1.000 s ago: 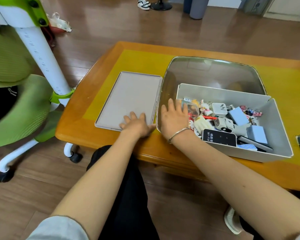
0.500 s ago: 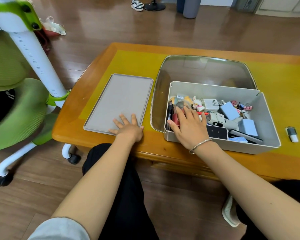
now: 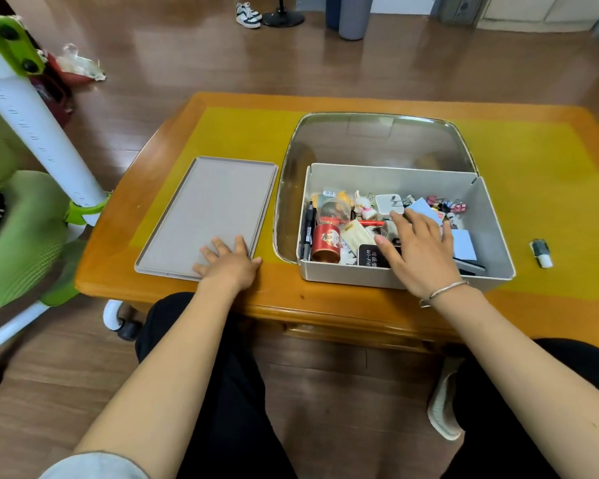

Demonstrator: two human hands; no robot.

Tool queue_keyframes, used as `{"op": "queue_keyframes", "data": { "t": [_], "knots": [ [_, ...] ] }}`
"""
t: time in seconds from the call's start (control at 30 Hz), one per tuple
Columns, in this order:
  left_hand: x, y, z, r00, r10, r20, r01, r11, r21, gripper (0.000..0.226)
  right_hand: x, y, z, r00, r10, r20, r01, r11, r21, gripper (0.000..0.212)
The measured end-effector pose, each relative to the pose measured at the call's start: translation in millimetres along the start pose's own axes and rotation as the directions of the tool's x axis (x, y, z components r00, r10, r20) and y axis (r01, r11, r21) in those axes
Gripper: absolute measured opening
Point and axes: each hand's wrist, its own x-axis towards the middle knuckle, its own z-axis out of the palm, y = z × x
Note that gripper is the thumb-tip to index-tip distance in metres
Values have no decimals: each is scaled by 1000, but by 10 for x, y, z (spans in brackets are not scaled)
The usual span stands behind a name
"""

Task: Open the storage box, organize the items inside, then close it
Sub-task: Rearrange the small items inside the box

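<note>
The storage box (image 3: 405, 278) stands open on the right part of the table (image 3: 325, 305), close to the near edge, and its flat grey lid (image 3: 215, 209) lies separately just to its left, so the opening step looks finished. Behind the box sits a clear domed cover (image 3: 377, 140) on the yellow mat (image 3: 533, 160). The left hand (image 3: 229, 263) rests on the near right corner of the lid with its fingers laid out straight, holding nothing. The right hand (image 3: 419, 248) reaches down into the box over the middle of the contents, its grip spread with fingers splayed across the items; whether any fingertip has caught something underneath cannot be told. Inside, the things lie jumbled: a red tin (image 3: 325, 242) on its side at the near left, dark pens (image 3: 306, 229) along the left wall, a clear globe (image 3: 332, 210), a small rabbit figure (image 3: 362, 203), a white charger plug (image 3: 388, 203), coloured binder clips (image 3: 446, 205) at the far right, a black device (image 3: 370, 255) and pale blue pieces (image 3: 464, 243). Judging by that muddle, the sorting has barely begun, and it remains to tidy everything and then put the lid back. A small stray object (image 3: 541, 252) lies on the mat to the right of the box.
</note>
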Motion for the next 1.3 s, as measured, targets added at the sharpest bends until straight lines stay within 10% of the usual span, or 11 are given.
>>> {"op": "queue_keyframes", "data": {
  "t": [0.17, 0.3, 0.53, 1.3],
  "knots": [
    [-122, 415, -123, 879, 200, -433, -314, 925, -211, 59, 21, 388, -90, 994, 54, -96, -55, 999, -4, 51],
    [-159, 886, -261, 860, 302, -412, -436, 853, -286, 47, 19, 732, -169, 973, 197, -123, -204, 978, -45, 55],
    [-139, 1153, -194, 877, 245, -414, -340, 924, -174, 71, -1, 1034, -180, 886, 458, 69, -462, 864, 202, 57],
    [-305, 534, -51, 833, 98, -545, -230, 956, -181, 50, -189, 1161, 60, 929, 324, -180, -250, 906, 341, 37]
  ]
}}
